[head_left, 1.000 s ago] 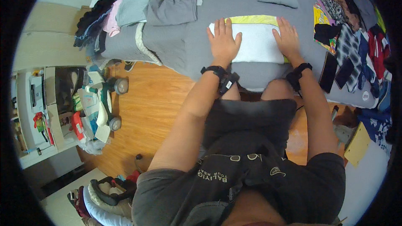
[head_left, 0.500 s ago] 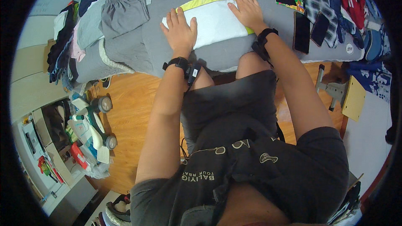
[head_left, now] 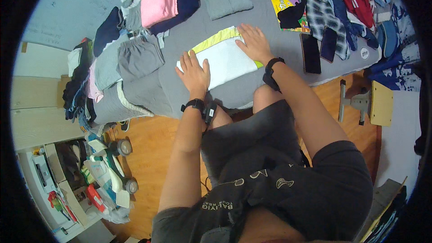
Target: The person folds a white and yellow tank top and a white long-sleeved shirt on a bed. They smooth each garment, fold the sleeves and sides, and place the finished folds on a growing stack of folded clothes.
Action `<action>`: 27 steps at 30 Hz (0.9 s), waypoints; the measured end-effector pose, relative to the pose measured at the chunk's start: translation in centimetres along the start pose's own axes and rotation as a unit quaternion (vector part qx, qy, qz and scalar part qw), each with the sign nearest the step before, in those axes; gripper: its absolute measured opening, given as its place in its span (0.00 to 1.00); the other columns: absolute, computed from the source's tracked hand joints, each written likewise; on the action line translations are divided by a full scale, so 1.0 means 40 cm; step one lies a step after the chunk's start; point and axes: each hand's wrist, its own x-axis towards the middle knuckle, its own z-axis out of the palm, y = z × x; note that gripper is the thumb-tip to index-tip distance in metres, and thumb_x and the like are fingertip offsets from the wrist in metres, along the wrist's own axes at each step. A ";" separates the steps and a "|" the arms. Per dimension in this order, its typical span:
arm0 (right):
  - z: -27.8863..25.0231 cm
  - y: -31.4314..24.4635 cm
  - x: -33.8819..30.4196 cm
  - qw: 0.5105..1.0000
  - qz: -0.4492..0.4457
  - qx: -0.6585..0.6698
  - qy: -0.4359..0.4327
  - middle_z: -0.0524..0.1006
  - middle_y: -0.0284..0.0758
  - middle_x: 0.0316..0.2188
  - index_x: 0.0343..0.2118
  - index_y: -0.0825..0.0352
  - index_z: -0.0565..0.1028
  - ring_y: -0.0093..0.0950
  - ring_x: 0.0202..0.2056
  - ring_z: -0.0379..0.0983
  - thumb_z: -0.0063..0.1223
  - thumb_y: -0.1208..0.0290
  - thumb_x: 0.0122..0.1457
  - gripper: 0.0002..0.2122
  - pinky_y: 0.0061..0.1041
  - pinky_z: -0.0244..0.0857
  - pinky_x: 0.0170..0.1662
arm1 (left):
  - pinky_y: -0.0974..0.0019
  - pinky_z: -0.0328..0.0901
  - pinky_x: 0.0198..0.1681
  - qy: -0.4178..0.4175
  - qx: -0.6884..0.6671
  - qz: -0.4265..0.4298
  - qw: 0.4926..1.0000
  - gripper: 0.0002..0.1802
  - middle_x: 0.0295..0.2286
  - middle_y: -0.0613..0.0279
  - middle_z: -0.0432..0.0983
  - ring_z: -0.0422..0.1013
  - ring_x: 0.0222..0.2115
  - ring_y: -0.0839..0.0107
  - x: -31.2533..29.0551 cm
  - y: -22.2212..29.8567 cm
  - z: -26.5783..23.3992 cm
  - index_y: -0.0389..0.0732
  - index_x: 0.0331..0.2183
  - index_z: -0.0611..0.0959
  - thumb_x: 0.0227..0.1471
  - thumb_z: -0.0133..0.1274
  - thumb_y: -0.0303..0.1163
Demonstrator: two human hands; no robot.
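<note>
My left hand at the white cloth's eight o'clock, right hand at two, lay flat, outstretched, gripping nothing; dragging might've wrinkled it.

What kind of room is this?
Probably a bedroom in a home. Clothes, such as the gray shorts and the plaid garment, lie on what looks like a bed with a gray cover, and a green-and-white wheeled toy is on the wood-look floor.

Grey bed: lightly creased.
Middle: folded white-and-yellow cloth, flat.
Left: grey shorts.
Far side: folded grey garment.
Right: bright booklet, dark phone, plaid cloth.
</note>
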 end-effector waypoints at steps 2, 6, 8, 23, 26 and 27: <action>-0.003 -0.002 -0.001 1.000 0.000 0.005 0.001 0.60 0.39 0.66 0.64 0.63 0.63 0.36 0.67 0.53 0.39 0.50 0.67 0.28 0.43 0.42 0.69 | 0.36 0.41 0.66 0.001 0.005 -0.001 1.000 0.38 0.64 0.49 0.56 0.50 0.66 0.53 -0.001 -0.001 0.003 0.39 0.63 0.63 0.59 0.45 0.52; 0.005 0.002 -0.003 1.000 -0.001 0.002 0.006 0.61 0.39 0.66 0.63 0.63 0.64 0.35 0.67 0.54 0.39 0.50 0.66 0.28 0.43 0.42 0.69 | 0.35 0.41 0.65 0.004 0.006 -0.002 1.000 0.38 0.63 0.49 0.57 0.50 0.65 0.54 -0.001 -0.005 0.014 0.40 0.63 0.63 0.58 0.45 0.52; 0.012 0.005 -0.003 1.000 -0.001 0.006 0.008 0.62 0.39 0.65 0.63 0.63 0.64 0.35 0.67 0.55 0.39 0.49 0.66 0.29 0.43 0.43 0.69 | 0.35 0.41 0.65 0.004 0.005 0.000 1.000 0.38 0.63 0.50 0.57 0.50 0.65 0.54 0.000 -0.007 0.017 0.40 0.63 0.63 0.59 0.45 0.52; -0.062 -0.291 0.004 0.990 -0.101 0.007 0.099 0.70 0.45 0.58 0.53 0.67 0.74 0.40 0.60 0.63 0.52 0.55 0.58 0.25 0.42 0.51 0.64 | 0.36 0.42 0.65 0.004 0.024 0.012 1.000 0.36 0.64 0.52 0.56 0.49 0.66 0.55 -0.006 -0.013 0.019 0.41 0.64 0.63 0.61 0.42 0.51; -0.021 -0.361 -0.024 0.975 -0.209 0.064 0.044 0.69 0.44 0.59 0.54 0.68 0.73 0.36 0.63 0.61 0.47 0.53 0.61 0.25 0.41 0.48 0.66 | 0.37 0.42 0.65 0.015 0.056 0.038 0.998 0.36 0.64 0.52 0.57 0.50 0.66 0.55 -0.012 -0.029 0.027 0.43 0.64 0.62 0.61 0.41 0.51; -0.007 -0.364 -0.033 0.978 -0.180 0.101 0.029 0.69 0.44 0.60 0.55 0.68 0.73 0.35 0.64 0.60 0.46 0.53 0.62 0.25 0.40 0.47 0.67 | 0.36 0.42 0.65 0.007 0.062 0.040 0.997 0.36 0.64 0.52 0.56 0.49 0.66 0.55 -0.012 -0.033 0.027 0.43 0.64 0.62 0.61 0.41 0.52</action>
